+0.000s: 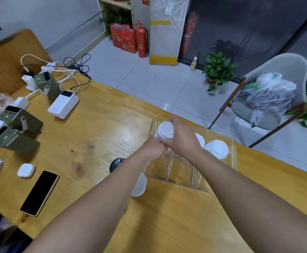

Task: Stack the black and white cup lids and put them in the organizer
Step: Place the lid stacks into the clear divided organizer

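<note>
over the wooden table [103,125], at the far left slot of the clear organizer [233,161], a white lid stack [164,133] is gripped by the curled left hand [153,149] and right hand [181,137], and could be tipped apart if snagged on a divider.
</note>
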The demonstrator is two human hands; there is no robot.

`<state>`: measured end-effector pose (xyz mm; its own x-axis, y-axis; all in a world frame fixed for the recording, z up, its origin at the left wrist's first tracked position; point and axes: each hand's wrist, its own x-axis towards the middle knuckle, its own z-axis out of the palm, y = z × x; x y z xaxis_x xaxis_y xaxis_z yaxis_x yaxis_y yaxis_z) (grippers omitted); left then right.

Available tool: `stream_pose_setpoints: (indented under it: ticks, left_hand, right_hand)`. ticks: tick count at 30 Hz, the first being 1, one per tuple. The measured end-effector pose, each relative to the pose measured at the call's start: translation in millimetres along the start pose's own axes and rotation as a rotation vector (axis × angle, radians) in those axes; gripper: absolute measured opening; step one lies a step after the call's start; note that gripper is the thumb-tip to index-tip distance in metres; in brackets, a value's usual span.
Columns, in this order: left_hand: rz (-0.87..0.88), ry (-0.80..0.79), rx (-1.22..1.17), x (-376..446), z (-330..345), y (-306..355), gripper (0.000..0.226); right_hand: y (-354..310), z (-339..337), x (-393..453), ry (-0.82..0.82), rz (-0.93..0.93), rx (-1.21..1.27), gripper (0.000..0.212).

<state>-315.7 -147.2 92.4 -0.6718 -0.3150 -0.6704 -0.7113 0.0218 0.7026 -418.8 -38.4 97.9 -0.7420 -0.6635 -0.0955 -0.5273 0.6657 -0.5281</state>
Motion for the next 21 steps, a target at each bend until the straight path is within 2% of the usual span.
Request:
stream_pose_setpoints:
  ticks: [2, 4, 7, 10, 14, 17, 21]
  left_hand:
    - [0.015, 0.013, 0.009, -0.5, 0.3, -3.6, 0.031]
    - [0.016, 0.046, 0.033, -7.3, 2.6, -4.2, 0.022]
    - [0.049, 0.069, 0.065, -17.5, 3.9, -7.0, 0.042]
    - [0.102, 0.060, 0.036, -29.2, 4.6, -4.4, 0.048]
    - [0.095, 0.075, -0.052, -41.3, -3.3, -5.2, 0.044]
    - [0.100, 0.085, -0.060, -38.1, -6.5, -15.0, 0.023]
    - [0.168, 0.112, -0.034, -45.3, -7.8, -22.8, 0.038]
  right_hand:
    - [-3.2, 6.3, 2.5, -0.020, -0.021, -0.028, 0.077]
    - [-4.0, 13.0, 4.4, -0.045, -0.025, -0.052, 0.077]
    - [3.4, 24.9, 2.1, -0.044, -0.041, -0.135, 0.069]
    - [12.1, 35.1, 0.1, 0.011, -0.056, -0.175, 0.069]
    - [13.7, 39.7, -0.2, 0.013, -0.062, -0.219, 0.070]
    - [13.6, 37.8, -5.3, 0.054, -0.063, -0.191, 0.066]
    - [7.7, 29.0, -19.9, 0.110, -0.078, -0.127, 0.070]
